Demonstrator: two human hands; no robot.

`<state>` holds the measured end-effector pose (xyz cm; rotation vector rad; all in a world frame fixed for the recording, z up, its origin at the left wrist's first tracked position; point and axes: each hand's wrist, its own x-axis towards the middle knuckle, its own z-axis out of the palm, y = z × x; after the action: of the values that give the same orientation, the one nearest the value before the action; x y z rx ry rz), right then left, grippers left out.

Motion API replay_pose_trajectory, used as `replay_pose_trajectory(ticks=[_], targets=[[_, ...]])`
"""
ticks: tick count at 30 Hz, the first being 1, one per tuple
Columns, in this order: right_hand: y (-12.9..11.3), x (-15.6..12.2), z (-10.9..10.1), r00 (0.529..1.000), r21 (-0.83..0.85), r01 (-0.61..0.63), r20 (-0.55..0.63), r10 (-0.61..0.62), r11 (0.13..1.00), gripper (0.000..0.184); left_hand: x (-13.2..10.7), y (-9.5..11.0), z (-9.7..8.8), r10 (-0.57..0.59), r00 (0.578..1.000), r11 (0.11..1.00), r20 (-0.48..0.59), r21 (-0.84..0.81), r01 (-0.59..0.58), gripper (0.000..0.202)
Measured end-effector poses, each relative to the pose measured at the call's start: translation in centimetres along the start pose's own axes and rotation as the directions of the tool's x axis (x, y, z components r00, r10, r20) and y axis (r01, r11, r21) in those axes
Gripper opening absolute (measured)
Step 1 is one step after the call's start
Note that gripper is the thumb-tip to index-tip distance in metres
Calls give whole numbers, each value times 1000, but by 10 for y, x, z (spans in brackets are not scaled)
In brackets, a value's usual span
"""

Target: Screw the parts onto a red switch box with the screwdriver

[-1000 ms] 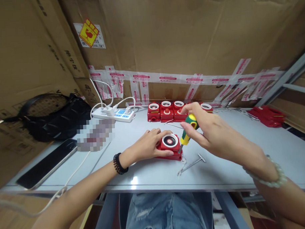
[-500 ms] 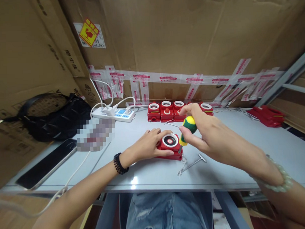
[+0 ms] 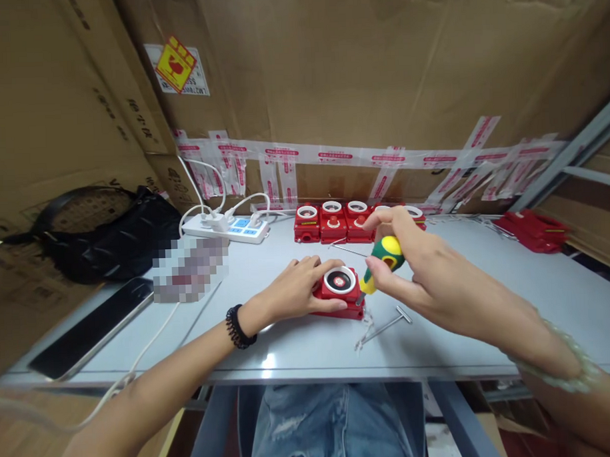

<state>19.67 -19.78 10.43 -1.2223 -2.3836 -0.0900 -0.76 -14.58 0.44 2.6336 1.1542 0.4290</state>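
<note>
A red box with a white ring and dark round window (image 3: pixel 340 280) lies on the table. My left hand (image 3: pixel 307 288) grips it from the left, thumb along the near side and fingers over the far side. In my right hand (image 3: pixel 411 265) is a short green and yellow screwdriver (image 3: pixel 383 262), leaning to the right. Its tip meets the box's right corner; the screw there is too small to make out. Just right of the box lies a small metal T-handled tool (image 3: pixel 386 327) with a white string at its end.
Several similar red boxes (image 3: pixel 307 223) stand in a row at the back, a thin metal rod (image 3: pixel 350 249) before them. More red parts (image 3: pixel 532 232) lie far right. On the left are a white power strip (image 3: pixel 227 228), a phone (image 3: pixel 93 328), a black bag (image 3: pixel 110 235) and a white cable (image 3: pixel 151 340).
The screwdriver's handle has tilted further to the right, and my right hand has shifted slightly right with it. My left hand and the red box stay in place.
</note>
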Motion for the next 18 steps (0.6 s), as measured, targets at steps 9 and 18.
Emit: replay_pose_trajectory(ticks=[9,18], targets=[[0,2,1,995,-17,-94,33,95,995,19,1,2,-1,-31,999,999,24,26,30,71],[2,5,11,979,-187,-116,-186,81,975,21,0,0,1,-20,1000,1000,6,4,20,70]])
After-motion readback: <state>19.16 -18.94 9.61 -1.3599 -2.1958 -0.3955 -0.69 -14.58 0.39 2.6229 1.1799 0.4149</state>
